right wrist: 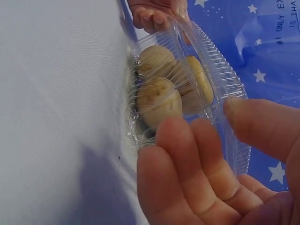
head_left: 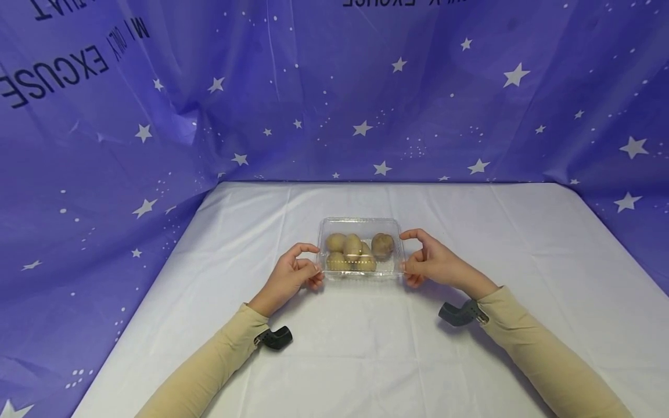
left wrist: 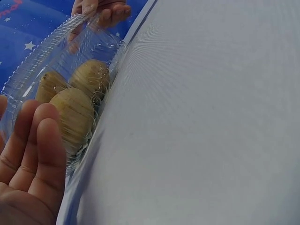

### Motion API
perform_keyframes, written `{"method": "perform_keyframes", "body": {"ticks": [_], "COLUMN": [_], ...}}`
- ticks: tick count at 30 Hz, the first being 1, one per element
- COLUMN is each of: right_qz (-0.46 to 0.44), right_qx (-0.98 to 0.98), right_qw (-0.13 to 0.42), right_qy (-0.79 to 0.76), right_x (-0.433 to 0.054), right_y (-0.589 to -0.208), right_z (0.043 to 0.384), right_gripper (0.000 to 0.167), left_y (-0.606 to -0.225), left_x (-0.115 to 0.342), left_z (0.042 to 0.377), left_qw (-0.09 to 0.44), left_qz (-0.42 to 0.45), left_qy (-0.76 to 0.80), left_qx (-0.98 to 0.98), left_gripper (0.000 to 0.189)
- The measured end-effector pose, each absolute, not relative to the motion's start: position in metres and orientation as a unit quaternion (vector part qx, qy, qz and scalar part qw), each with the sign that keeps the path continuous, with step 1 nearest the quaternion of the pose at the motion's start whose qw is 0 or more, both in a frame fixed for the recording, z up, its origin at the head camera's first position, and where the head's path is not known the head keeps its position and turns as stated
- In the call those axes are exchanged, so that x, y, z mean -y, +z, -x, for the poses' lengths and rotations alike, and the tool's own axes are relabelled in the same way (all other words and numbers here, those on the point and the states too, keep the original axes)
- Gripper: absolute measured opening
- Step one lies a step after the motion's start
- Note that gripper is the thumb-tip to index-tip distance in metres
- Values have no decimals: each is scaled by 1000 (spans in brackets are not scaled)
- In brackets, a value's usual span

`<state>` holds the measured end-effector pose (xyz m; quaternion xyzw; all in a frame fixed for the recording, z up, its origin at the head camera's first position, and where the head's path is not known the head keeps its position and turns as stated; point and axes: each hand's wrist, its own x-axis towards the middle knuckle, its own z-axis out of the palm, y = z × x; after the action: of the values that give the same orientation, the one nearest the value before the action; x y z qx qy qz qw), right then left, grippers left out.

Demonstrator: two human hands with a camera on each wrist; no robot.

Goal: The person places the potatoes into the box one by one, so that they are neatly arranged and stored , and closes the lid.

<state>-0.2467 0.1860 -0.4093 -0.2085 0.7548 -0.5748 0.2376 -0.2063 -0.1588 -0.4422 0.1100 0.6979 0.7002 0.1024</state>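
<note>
A clear plastic clamshell box [head_left: 360,224] with its lid down sits on the white cloth, several potatoes [head_left: 352,246] inside. Most of them bunch toward the left; a browner potato [head_left: 382,246] lies at the right. My left hand [head_left: 291,271] holds the box's left end, thumb near the front corner and index finger farther back. At the opposite end my right hand [head_left: 431,262] grips in the same way. In the right wrist view the thumb [right wrist: 255,122] is at the ribbed rim [right wrist: 218,58], with the other fingers lower along the side.
The white cloth [head_left: 366,360] covers the whole table. Purple sheeting [head_left: 324,98] with white stars hangs behind it and along the sides. A dark curved wrist mount [head_left: 277,338] sticks out from the left sleeve, and another mount [head_left: 460,313] from the right.
</note>
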Motion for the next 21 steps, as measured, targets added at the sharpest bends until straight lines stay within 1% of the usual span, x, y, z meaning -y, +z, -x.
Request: {"method": "perform_keyframes", "body": {"ticks": [12, 21], "right_qz": [203, 218], "right_qx": [-758, -785], "right_qw": [233, 219], "right_qy": [-574, -537], "right_x": [-188, -189], "right_y": [-410, -412], "right_z": [244, 252], "right_gripper": [72, 69], "left_y": [-443, -444], "left_x": [157, 162], "left_z": [208, 210], "left_qw": [112, 83], "left_qz": [-122, -107], "left_qy": [708, 678], "left_qx": [-687, -723], "left_gripper": [44, 46]}}
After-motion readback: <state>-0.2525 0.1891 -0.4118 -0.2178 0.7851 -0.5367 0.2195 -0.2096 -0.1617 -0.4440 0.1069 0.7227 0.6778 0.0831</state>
